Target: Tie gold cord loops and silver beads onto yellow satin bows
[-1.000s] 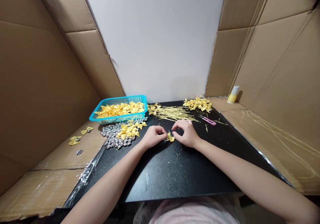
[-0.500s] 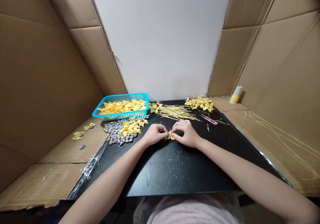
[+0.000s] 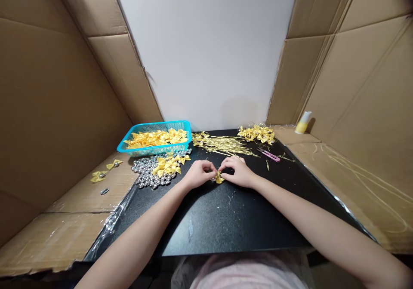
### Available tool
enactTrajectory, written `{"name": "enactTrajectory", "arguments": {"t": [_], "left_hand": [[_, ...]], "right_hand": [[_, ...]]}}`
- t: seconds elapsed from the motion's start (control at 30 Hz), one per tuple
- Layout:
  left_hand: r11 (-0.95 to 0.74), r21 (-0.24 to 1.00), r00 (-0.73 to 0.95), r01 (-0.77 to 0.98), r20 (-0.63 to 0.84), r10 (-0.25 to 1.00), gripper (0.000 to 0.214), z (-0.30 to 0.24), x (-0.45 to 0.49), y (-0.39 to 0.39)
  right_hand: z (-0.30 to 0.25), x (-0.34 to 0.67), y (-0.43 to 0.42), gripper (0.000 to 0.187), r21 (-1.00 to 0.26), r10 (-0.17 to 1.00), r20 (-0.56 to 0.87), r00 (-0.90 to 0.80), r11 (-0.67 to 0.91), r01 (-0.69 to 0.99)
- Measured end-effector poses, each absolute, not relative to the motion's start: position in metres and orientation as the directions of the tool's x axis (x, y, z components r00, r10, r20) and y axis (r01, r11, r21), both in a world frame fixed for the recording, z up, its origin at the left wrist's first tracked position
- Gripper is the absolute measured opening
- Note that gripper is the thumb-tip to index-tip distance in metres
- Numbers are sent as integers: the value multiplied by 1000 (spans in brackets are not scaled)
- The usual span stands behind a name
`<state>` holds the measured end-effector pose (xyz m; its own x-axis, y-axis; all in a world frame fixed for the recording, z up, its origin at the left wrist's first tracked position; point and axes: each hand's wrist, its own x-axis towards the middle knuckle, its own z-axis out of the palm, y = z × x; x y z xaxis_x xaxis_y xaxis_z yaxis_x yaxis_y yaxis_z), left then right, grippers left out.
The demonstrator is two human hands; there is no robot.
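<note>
My left hand (image 3: 197, 175) and my right hand (image 3: 237, 172) meet over the black table top (image 3: 226, 220), both pinched on one small yellow ribbon bow (image 3: 219, 178). The bow sits between my fingertips, just above the table. Left of my hands lies a heap of silver beads (image 3: 146, 173) with loose yellow bows (image 3: 167, 165) on it. A bundle of gold wire pieces (image 3: 226, 144) lies behind my hands.
A turquoise basket (image 3: 155, 151) of yellow ribbon pieces stands at the back left. A pile of finished bows (image 3: 258, 133), pink snips (image 3: 269, 155) and a yellow thread spool (image 3: 302, 122) are at the back right. Cardboard walls close in both sides.
My hands have drawn closer together on the bow, the right fingers now covering more of it. Nothing else on the table has moved.
</note>
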<state>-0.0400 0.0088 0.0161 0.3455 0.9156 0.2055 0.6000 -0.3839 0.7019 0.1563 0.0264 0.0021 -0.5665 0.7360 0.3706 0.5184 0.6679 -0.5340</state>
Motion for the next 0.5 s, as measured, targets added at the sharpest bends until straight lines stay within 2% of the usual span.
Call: {"name": "enactTrajectory", "arguments": {"t": [0.5], "left_hand": [[-391, 680, 374, 620, 181, 910, 13, 6, -47, 16]], "right_hand": [[0, 148, 26, 5, -546, 753, 347, -559, 647, 533]]}}
